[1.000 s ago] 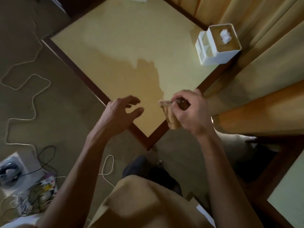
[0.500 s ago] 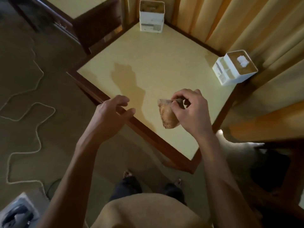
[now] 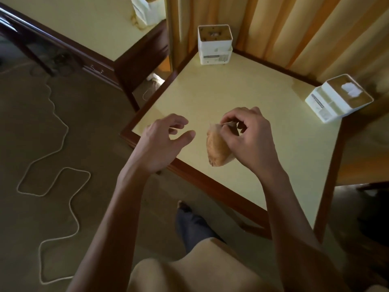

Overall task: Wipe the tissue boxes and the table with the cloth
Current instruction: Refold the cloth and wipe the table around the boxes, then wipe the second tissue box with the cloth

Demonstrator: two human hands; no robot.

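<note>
The right hand pinched the cloth above the worktop, the left hand hung loose, and both far boxes seemingly awaited wiping.

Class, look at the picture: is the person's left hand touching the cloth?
Apart. The head view shows bare yellow table top between the left hand, fingers loosely spread, and the cloth, which only the right hand pinches.

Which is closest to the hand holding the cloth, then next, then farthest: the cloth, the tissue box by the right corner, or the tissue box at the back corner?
From the right hand:
1. Cloth, pinched in it.
2. Right-corner tissue box.
3. Back-corner tissue box, by the curtain.
</note>
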